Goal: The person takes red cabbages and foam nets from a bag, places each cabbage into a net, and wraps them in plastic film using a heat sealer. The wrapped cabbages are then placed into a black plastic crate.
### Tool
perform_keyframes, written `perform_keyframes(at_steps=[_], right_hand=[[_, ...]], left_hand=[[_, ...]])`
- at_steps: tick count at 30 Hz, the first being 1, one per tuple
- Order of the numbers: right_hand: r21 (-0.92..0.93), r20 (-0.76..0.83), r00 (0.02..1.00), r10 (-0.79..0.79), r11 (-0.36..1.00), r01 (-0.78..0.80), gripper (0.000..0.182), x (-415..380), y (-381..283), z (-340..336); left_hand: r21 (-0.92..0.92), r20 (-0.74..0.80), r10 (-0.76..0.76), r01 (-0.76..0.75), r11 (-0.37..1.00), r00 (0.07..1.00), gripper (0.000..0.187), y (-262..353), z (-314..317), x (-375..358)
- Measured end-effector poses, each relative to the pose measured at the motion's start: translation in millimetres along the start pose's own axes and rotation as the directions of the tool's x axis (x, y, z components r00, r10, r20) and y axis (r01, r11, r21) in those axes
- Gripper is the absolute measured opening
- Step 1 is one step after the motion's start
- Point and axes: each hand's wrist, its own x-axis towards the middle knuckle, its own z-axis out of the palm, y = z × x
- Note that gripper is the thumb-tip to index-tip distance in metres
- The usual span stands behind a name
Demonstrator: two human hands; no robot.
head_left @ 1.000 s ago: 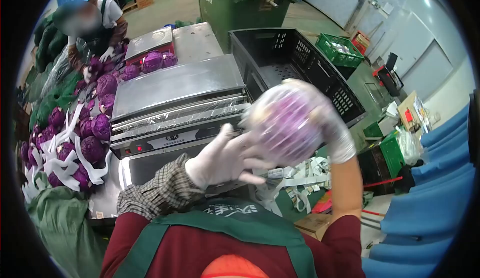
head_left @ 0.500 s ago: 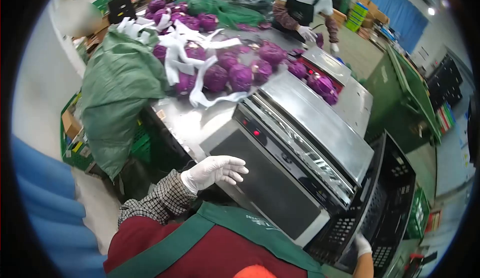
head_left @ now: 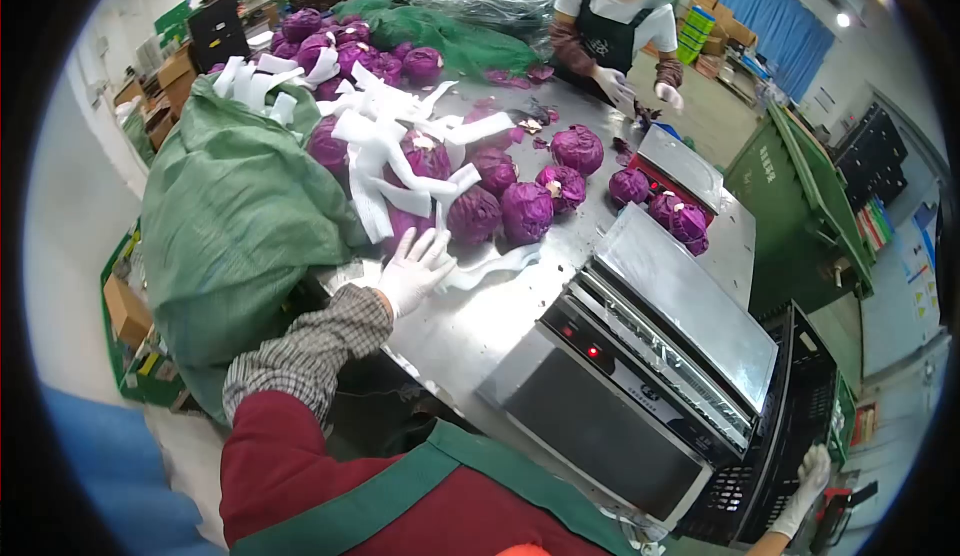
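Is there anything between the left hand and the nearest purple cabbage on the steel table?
Partly. The left hand is open, close to a purple cabbage. White foam strips lie over the cabbages beside it, and one strip lies beside the fingers.

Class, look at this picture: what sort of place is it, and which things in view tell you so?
Probably a produce packing workshop: heaps of purple cabbages on a steel table, a wrapping machine, black crates, and a gloved, aproned co-worker.

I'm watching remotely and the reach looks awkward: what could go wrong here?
The left hand reaches for purple cabbages tangled in white foam strips; a strip could drag neighbouring heads along. The cabbages are round and loose on the steel table, so one might roll. The right hand is at the black crate, leaving one hand free.
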Motion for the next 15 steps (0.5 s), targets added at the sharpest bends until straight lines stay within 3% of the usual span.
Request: perform_keyframes(at_steps=[1,3,4,5,7,9,11,13,14,15], right_hand=[[0.124,-0.017,0.995,-0.094,0.988,0.096,0.043,-17,-50,27],[0.160,0.047,0.979,-0.199,0.969,0.189,0.037,-59,-140,101],[0.090,0.115,0.963,-0.245,0.968,0.235,0.035,-79,-171,134],[0.027,0.189,0.940,-0.284,0.959,0.284,0.032,-98,-200,169],[-0.006,0.476,0.808,-0.347,0.918,0.397,0.027,-143,-277,237],[0.123,0.613,0.665,-0.426,0.883,0.452,0.027,-161,-301,299],[0.276,0.536,0.557,-0.634,0.755,0.594,0.032,-178,-332,353],[0.431,0.451,0.491,-0.746,0.663,0.612,0.038,-187,-349,399],[0.439,0.503,0.499,-0.705,0.706,0.556,0.037,-195,-359,416],[0.443,0.556,0.495,-0.668,0.742,0.503,0.036,-199,-364,430]], left_hand=[[-0.103,0.141,0.089,-0.075,0.992,0.986,0.034,-15,-12,12],[-0.216,-0.104,0.127,-0.147,0.965,0.987,0.016,-29,-28,39],[-0.340,-0.344,0.046,-0.170,0.925,0.938,0.016,-34,-33,56],[-0.574,-0.113,0.084,-0.134,0.808,0.990,0.021,-52,-45,76],[-0.550,-0.262,-0.095,-0.068,0.833,0.960,0.032,-58,-73,93],[-0.560,-0.168,-0.047,-0.056,0.827,0.985,0.032,-60,-75,94],[-0.660,-0.090,0.030,-0.082,0.746,0.996,0.035,-63,-92,93],[-0.637,-0.186,0.119,-0.212,0.741,0.975,0.031,-63,-109,89],[-0.776,-0.118,0.132,-0.174,0.606,0.984,0.027,-58,-104,91],[-0.792,0.051,0.111,-0.028,0.610,0.993,0.022,-50,-111,88]])
